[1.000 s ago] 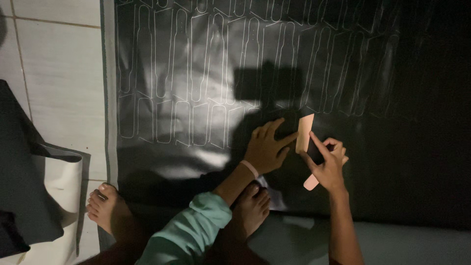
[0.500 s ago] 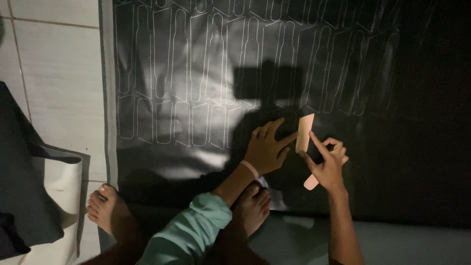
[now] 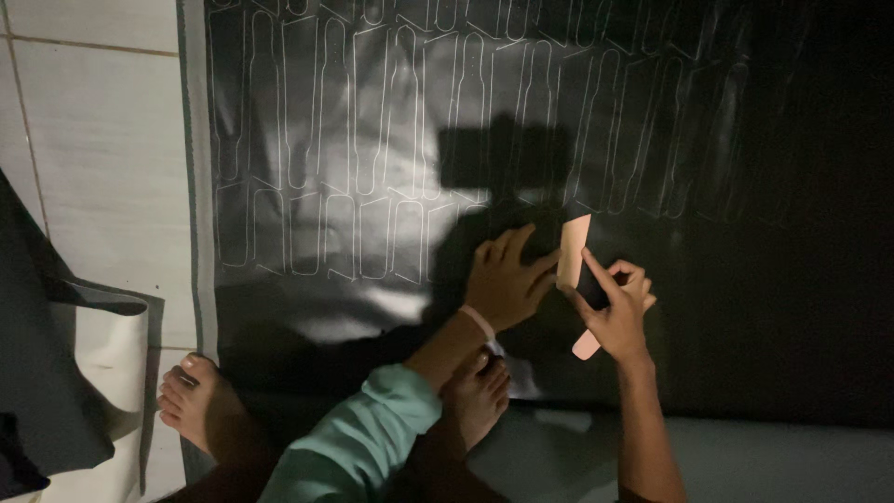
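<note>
A large black sheet (image 3: 372, 140) lies flat on the floor, covered with rows of traced white outlines of a long narrow shape. My left hand (image 3: 507, 279) presses flat on the sheet, fingers spread, steadying a pale pink elongated template (image 3: 573, 251) with its fingertips. My right hand (image 3: 615, 307) is closed around a thin marking tool whose tip touches the template's edge; the tool itself is too dark to make out. The template's lower end (image 3: 587, 345) shows below my right hand.
White floor tiles (image 3: 93, 140) run along the left. A dark folded sheet with a pale underside (image 3: 65, 373) lies at the lower left. My bare feet (image 3: 200, 405) rest at the black sheet's near edge. The right part of the sheet is in deep shadow.
</note>
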